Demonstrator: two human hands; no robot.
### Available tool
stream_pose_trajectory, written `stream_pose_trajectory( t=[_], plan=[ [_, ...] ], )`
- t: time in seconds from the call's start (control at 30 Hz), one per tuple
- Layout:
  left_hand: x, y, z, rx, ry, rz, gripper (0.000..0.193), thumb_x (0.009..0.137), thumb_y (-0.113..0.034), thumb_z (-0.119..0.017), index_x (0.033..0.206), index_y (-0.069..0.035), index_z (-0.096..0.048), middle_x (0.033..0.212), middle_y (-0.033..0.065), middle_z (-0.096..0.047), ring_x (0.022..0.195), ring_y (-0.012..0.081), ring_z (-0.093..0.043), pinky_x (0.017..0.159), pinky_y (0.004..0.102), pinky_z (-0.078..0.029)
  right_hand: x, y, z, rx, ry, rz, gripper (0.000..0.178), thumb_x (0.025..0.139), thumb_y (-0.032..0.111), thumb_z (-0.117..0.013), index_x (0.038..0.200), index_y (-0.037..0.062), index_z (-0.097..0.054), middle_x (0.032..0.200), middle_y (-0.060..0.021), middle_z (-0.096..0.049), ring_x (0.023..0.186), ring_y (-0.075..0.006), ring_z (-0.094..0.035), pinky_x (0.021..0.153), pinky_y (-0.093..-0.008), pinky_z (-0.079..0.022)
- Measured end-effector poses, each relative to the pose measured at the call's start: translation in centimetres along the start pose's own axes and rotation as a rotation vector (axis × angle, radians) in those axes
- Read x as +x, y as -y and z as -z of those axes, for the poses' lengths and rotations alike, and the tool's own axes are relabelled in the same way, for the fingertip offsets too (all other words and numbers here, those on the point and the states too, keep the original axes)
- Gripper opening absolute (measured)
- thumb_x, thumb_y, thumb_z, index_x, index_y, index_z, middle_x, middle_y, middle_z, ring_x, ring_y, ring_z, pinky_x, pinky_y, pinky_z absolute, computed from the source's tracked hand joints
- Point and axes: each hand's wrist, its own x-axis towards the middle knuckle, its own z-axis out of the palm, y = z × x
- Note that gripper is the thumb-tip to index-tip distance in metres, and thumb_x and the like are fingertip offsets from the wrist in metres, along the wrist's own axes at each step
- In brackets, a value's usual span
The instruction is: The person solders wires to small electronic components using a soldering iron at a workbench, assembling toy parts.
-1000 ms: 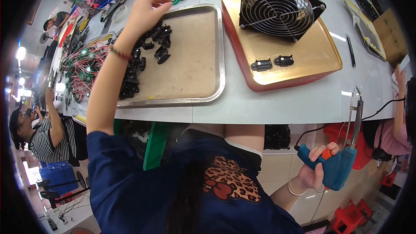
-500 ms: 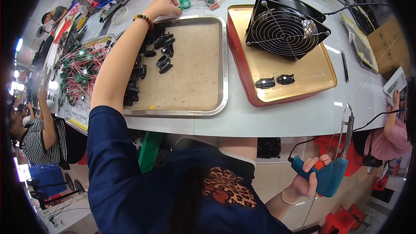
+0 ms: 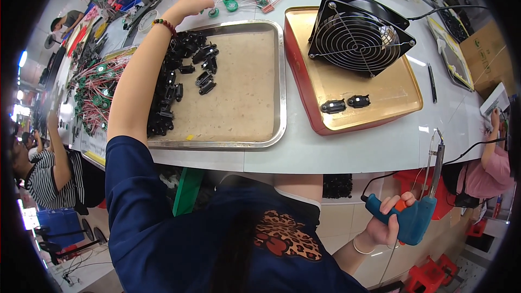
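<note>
My left hand point(image 3: 192, 4) is over the table beyond the far left edge of a metal tray point(image 3: 281, 76). Its fingers are drawn together; what they pinch, if anything, is hidden. Just by the fingertips lies a small round green part point(image 3: 213, 12), with another green part point(image 3: 230, 4) to its right and thin red and white wires behind. My right hand point(image 3: 383, 227) is wrapped round a blue soldering gun point(image 3: 417, 221), a finger at its orange trigger, its metal tip pointing up at the table's front edge. Several small black housings point(image 3: 163, 122) are heaped along the tray's left side.
A black fan point(image 3: 358, 38) stands on a gold-topped red tin point(image 3: 380, 114), with two black housings point(image 3: 332, 106) in front of it. A pen point(image 3: 432, 83) lies to the right. Wired green parts point(image 3: 100, 97) pile up at the left. Other people sit on both sides.
My left hand has shifted left, away from the right-hand green part, and a second green part now shows beside its fingertips. My right hand and the soldering gun stay nearly still.
</note>
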Motion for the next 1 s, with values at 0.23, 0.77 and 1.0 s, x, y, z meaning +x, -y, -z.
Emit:
stream_pose_trajectory(
  t=[0.23,0.77,1.0],
  plan=[
    [-1.4,1.0,1.5,-0.491,-0.706,-0.432,0.012,0.08,-0.012,-0.062,0.086,-0.002,-0.059,0.078,0.0044,-0.062,0.07,0.0092,-0.056,0.063,0.0199,-0.042,0.1,0.1,-0.3,0.01,0.016,0.0,0.042,0.063,0.003,-0.054,0.101,-0.0037,-0.037,0.099,-0.0161,-0.043,0.055,-0.0157,-0.047,0.051,-0.0242,-0.035],
    [-21.4,-8.1,-5.1,0.374,-0.063,-0.51,0.017,0.071,-0.01,-0.063,0.084,-0.003,-0.056,0.082,0.0092,-0.055,0.078,0.0229,-0.054,0.069,0.0296,-0.043,0.3,-0.4,0.1,0.0,0.074,0.032,0.041,0.062,0.003,-0.055,0.1,-0.0037,-0.04,0.099,-0.0167,-0.045,0.055,-0.0168,-0.05,0.052,-0.0246,-0.038],
    [-18.5,-10.4,-8.1,0.531,-0.164,-0.757,0.022,0.069,-0.019,-0.065,0.084,-0.006,-0.054,0.088,0.0084,-0.051,0.086,0.0261,-0.048,0.076,0.0354,-0.039,-0.3,0.0,0.4,0.024,0.056,0.021,0.041,0.063,0.003,-0.056,0.1,-0.0033,-0.039,0.099,-0.0166,-0.046,0.055,-0.0167,-0.05,0.052,-0.025,-0.038]
  ],
)
